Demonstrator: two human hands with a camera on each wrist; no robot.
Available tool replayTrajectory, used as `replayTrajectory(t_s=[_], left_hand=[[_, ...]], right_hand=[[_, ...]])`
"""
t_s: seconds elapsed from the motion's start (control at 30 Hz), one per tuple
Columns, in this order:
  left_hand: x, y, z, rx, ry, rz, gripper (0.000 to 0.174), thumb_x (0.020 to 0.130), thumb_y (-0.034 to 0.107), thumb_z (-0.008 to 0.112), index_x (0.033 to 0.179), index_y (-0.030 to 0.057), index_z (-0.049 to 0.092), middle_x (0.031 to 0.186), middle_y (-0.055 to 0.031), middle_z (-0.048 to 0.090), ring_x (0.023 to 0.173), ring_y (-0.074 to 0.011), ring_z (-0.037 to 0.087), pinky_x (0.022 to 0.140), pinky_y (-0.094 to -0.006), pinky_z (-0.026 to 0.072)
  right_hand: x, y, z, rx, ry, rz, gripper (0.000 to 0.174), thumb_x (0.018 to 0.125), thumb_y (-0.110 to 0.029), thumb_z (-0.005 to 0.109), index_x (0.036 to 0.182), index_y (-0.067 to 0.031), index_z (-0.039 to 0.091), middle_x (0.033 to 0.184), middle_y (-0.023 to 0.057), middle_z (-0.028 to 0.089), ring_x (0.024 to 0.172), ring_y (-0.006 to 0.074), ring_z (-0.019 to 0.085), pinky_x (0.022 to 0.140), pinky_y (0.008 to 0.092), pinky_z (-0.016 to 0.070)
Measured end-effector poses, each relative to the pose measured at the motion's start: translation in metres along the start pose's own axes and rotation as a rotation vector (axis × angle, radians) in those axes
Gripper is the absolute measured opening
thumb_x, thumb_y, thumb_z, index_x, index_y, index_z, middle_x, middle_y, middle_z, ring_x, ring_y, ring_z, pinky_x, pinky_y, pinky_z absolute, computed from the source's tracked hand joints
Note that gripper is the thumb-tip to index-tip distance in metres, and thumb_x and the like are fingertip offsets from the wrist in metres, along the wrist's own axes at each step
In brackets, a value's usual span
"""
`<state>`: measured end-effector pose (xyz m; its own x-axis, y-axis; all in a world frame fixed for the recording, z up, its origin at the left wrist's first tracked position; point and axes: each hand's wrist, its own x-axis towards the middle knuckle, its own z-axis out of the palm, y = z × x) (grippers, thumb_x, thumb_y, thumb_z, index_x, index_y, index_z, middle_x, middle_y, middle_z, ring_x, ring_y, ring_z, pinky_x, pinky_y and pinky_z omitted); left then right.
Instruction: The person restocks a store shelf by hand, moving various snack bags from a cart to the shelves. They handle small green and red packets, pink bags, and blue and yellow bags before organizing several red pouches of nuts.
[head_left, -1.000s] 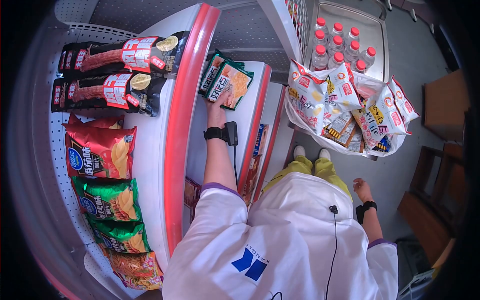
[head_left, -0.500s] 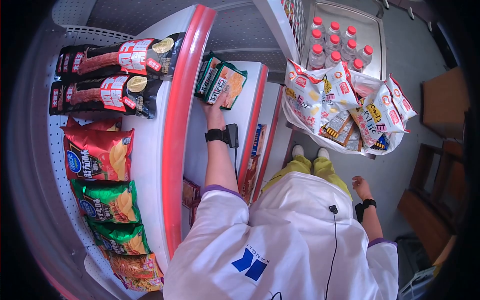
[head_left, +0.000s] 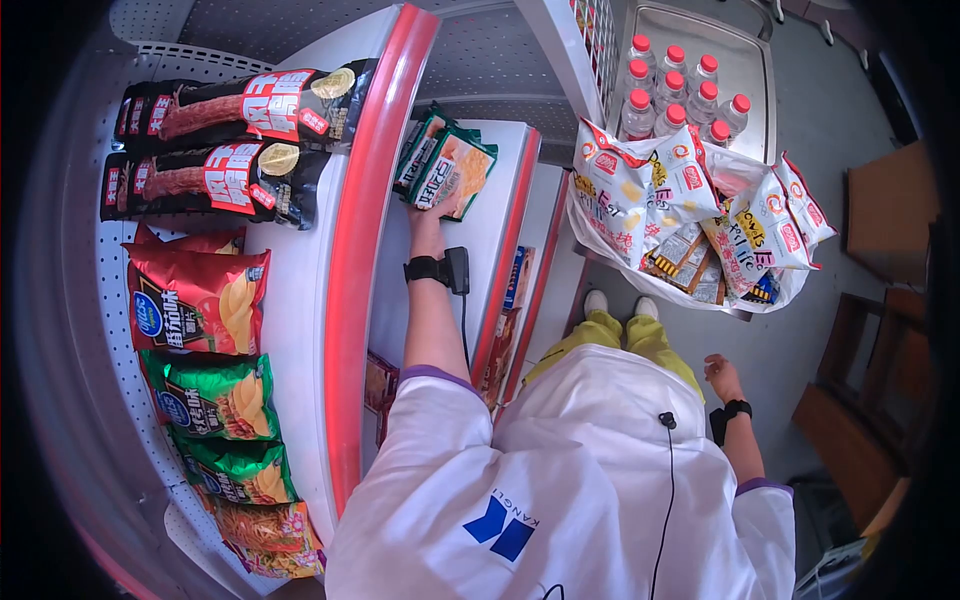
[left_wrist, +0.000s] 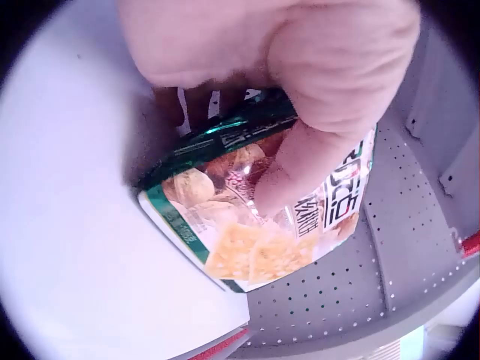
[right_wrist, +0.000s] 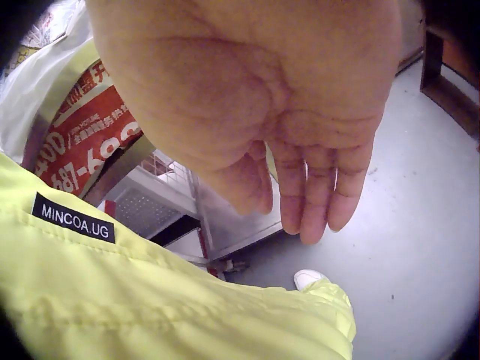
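Slipping is the main risk. The left hand (head_left: pixel 428 224) pinches the green snack bag (head_left: pixel 455 172) only at its lower end, with the thumb on the printed front and the other fingers behind, and the film is smooth and glossy. The bag rests on the white shelf (head_left: pixel 485 250), close against a second green bag (head_left: pixel 418 148). I judge that a hard push can tip both of them, or break the brittle crackers that the print shows, because the pouch is soft and puffed. Near the red edge strip (head_left: pixel 508 250) it may slide off, since the shelf top is hard, flat and smoothly painted. The back panel (left_wrist: pixel 352 292) is grey sheet with small round holes. The right hand (head_left: pixel 722 378) hangs loose beside the yellow trousers (head_left: pixel 640 335), with straight fingers, holding nothing.
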<state>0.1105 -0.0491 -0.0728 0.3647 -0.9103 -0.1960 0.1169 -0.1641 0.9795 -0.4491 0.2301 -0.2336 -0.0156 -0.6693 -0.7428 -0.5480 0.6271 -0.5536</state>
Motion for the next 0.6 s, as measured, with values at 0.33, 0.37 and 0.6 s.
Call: replayTrajectory(t_s=[0.33,0.37,0.6], left_hand=[[-0.001,-0.021,0.012,0.255,0.04,0.086,0.09,0.06,-0.003,0.076,0.13,0.0022,0.021,0.125,-0.0115,0.041,0.111,-0.0197,0.046,0.097,-0.0295,0.0363],[-0.001,-0.021,0.016,0.254,0.043,0.087,0.09,0.06,-0.003,0.076,0.13,0.0022,0.021,0.125,-0.0115,0.041,0.111,-0.0197,0.046,0.097,-0.0295,0.0363],[-0.013,-0.019,0.046,0.525,0.315,0.203,0.102,0.06,0.004,0.078,0.135,0.0005,0.01,0.129,-0.0154,0.036,0.117,-0.0239,0.039,0.104,-0.0332,0.0266]], right_hand=[[0.006,-0.007,0.003,0.011,-0.024,0.003,0.022,0.08,-0.007,0.054,0.101,-0.0025,0.057,0.071,0.008,0.06,0.064,0.0174,0.058,0.062,0.0296,0.0464],[0.006,-0.009,0.003,0.009,-0.025,0.001,0.022,0.08,-0.007,0.054,0.101,-0.0025,0.057,0.071,0.008,0.06,0.064,0.0174,0.058,0.062,0.0296,0.0464],[0.012,-0.011,0.001,0.018,-0.04,-0.032,0.023,0.079,-0.004,0.052,0.101,-0.0005,0.057,0.071,0.0074,0.059,0.062,0.0162,0.057,0.06,0.0283,0.046]])
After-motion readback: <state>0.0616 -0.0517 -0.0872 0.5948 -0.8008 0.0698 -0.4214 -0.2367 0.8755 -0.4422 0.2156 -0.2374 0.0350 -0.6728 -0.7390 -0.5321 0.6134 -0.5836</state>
